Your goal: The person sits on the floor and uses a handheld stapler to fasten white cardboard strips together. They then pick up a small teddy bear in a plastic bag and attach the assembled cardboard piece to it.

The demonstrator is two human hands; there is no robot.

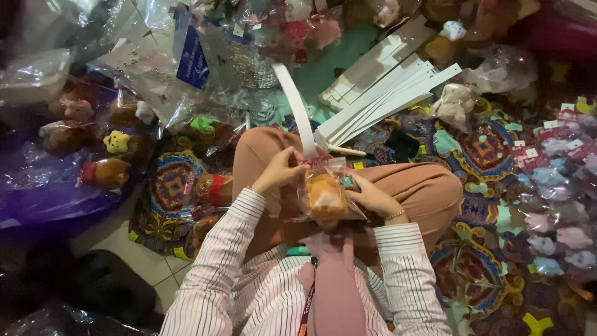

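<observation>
While left hand point(281, 170) pinches the white strip point(297, 112) at the bag top, right hand point(370, 198) grips the bagged orange plush point(326, 198).

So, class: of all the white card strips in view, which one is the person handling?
The curved white strip rising from the bagged orange plush toy at the left hand; the other strips lie stacked flat on the floor.

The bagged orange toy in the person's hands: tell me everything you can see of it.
The orange toy is a small, soft-looking plush sealed in a clear, crinkled plastic bag. It sits upright over the person's lap, above the brown trousers. The left hand pinches the bag's top edge, where a long white strip rises from it. The right hand supports the bag's side. Its face and finer details are too blurred to tell.
</observation>
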